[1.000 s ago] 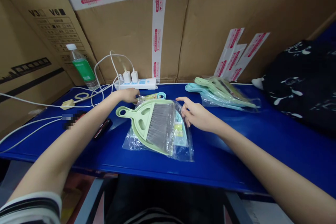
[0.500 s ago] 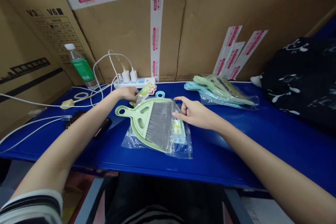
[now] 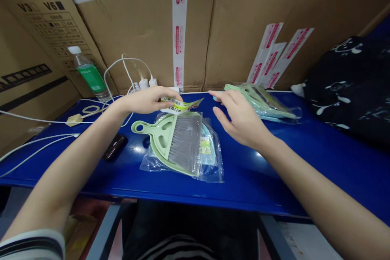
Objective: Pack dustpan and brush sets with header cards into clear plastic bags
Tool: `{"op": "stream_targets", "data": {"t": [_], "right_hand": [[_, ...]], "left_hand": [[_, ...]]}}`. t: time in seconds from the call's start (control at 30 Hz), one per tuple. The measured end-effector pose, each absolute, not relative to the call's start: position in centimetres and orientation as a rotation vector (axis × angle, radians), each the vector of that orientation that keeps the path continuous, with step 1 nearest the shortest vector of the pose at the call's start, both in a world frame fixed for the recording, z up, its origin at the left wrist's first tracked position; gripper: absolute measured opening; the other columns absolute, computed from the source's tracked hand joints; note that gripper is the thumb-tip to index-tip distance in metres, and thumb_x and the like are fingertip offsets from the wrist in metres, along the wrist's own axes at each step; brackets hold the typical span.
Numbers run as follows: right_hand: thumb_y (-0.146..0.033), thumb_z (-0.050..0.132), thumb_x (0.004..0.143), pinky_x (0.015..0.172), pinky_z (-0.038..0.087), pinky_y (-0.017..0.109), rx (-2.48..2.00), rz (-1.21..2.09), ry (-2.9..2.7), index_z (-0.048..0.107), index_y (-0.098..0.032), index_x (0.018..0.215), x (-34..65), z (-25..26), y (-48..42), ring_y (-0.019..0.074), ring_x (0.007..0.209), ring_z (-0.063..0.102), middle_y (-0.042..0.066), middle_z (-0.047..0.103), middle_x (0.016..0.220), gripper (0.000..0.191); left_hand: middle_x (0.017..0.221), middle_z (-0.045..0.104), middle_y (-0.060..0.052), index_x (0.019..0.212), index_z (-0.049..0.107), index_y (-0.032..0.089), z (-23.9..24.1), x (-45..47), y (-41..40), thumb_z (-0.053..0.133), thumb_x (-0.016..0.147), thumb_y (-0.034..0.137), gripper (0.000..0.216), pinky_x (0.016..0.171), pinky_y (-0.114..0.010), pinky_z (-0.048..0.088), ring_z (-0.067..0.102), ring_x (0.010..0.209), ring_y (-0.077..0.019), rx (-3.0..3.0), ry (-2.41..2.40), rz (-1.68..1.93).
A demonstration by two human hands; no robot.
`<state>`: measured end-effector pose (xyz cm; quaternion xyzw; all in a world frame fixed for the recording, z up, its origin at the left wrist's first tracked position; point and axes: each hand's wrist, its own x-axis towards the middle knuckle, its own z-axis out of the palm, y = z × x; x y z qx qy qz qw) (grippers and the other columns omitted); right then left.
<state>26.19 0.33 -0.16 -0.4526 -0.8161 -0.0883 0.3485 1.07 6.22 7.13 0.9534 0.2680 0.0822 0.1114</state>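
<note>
Left hand (image 3: 150,99) pinches 1 printed card (image 3: 179,107) by the green dustpan (image 3: 164,134), right hand (image 3: 240,118) open and empty; a light edge grip should prevent creasing

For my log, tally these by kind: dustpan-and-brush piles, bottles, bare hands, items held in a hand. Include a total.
Dustpan-and-brush piles, near pile and far pile: 2
Bottles, green-labelled bottle: 1
Bare hands, left hand and right hand: 2
Held items, yellow-labelled item: 1
Total: 6
</note>
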Motion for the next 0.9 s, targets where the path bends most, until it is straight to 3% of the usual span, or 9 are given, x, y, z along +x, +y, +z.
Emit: {"op": "stream_targets", "data": {"t": [0.13,0.27,0.4,0.5,0.6,0.7,0.9], "right_hand": [[-0.034,0.046,0.093,0.090,0.043,0.052,-0.868,-0.235,-2.195,0.054,-0.020,0.123,25.2,0.3,-0.6,0.0290,0.103,0.055,0.012,0.065,0.113,0.035],[-0.027,0.052,0.089,0.076,0.048,0.043,-0.826,0.045,-2.148,0.054,-0.021,0.121,24.8,0.0,-0.9,0.0229,0.082,0.060,0.005,0.067,0.088,0.032],[-0.020,0.052,0.087,0.054,0.047,0.027,-0.926,0.549,-2.007,0.044,-0.017,0.131,25.4,0.2,-0.7,0.0129,0.058,0.057,-0.002,0.058,0.072,0.045],[-0.020,0.050,0.086,0.045,0.040,0.022,-1.032,0.711,-1.990,0.049,-0.018,0.128,26.4,0.5,-0.4,0.0099,0.054,0.052,-0.003,0.052,0.072,0.042],[-0.016,0.048,0.083,0.043,0.035,0.022,-1.221,0.631,-2.105,0.061,-0.017,0.111,27.2,0.9,-0.2,0.0080,0.049,0.045,-0.003,0.051,0.070,0.032],[-0.011,0.045,0.080,0.044,0.034,0.023,-1.368,0.575,-2.291,0.067,-0.016,0.099,27.4,1.3,-0.4,0.0082,0.047,0.044,-0.002,0.057,0.066,0.030],[-0.019,0.048,0.076,0.045,0.033,0.024,-1.420,0.699,-2.421,0.072,-0.017,0.095,27.6,1.8,-0.7,0.0103,0.046,0.047,-0.002,0.060,0.056,0.030]], "left_hand": [[0.101,0.070,-0.005,0.105,0.067,0.021,7.6,2.3,5.4,0.046,0.089,0.025,0.027,0.079,-0.028,0.046,0.062,0.090,-0.0147,2.757,0.639,0.238],[0.098,0.070,-0.003,0.107,0.065,0.022,7.9,3.1,4.8,0.050,0.089,0.027,0.024,0.073,-0.026,0.046,0.062,0.083,-0.0136,2.784,0.603,0.269],[0.099,0.064,-0.006,0.107,0.061,0.017,7.0,3.7,4.1,0.055,0.086,0.026,0.023,0.072,-0.028,0.045,0.058,0.081,-0.0146,2.995,0.844,0.684],[0.105,0.059,-0.010,0.102,0.062,0.016,5.6,4.1,2.9,0.050,0.088,0.021,0.018,0.075,-0.031,0.045,0.056,0.092,-0.0188,3.178,0.922,0.983],[0.093,0.060,-0.004,0.099,0.064,0.019,3.9,4.4,1.0,0.046,0.090,0.017,0.020,0.063,-0.025,0.043,0.056,0.076,-0.0146,3.328,0.558,0.511],[0.089,0.057,-0.001,0.113,0.062,0.026,2.2,4.8,-0.8,0.049,0.086,0.014,0.032,0.051,-0.024,0.037,0.051,0.060,-0.0114,3.333,0.395,0.058],[0.084,0.052,-0.001,0.107,0.065,0.025,0.6,5.0,-1.4,0.050,0.085,0.013,0.030,0.051,-0.024,0.036,0.047,0.058,-0.0111,3.319,0.412,0.055]]}}
